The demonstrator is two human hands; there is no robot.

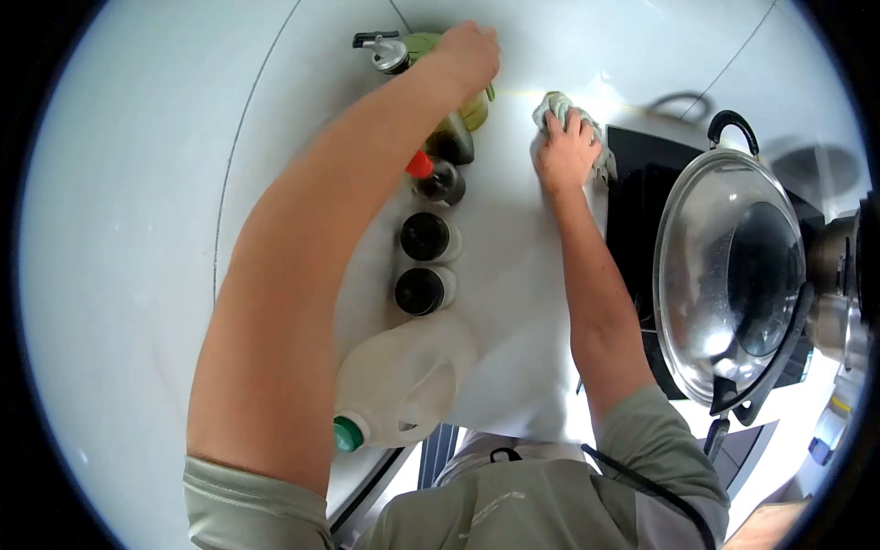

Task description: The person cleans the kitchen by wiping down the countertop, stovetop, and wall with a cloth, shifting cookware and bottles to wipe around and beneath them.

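Observation:
My left hand (469,57) is at the top of the counter, its fingers curled at a green container (422,44); what it grips is partly hidden. Under my right hand (566,154) lies a crumpled grey-green cloth (555,105), pressed on the white counter (513,275) beside the black cooktop. A bottle with a metal pour spout (391,55) stands left of my left hand. Below my left forearm are a dark bottle (451,142) and a red-capped bottle (446,183).
Two black-lidded jars (425,236) and a large jug with a green cap (403,376) line the counter's left side. A lidded wok (733,275) sits on the black cooktop (632,174) at right, with a metal pot (832,284) beyond it. White tiled wall borders the counter.

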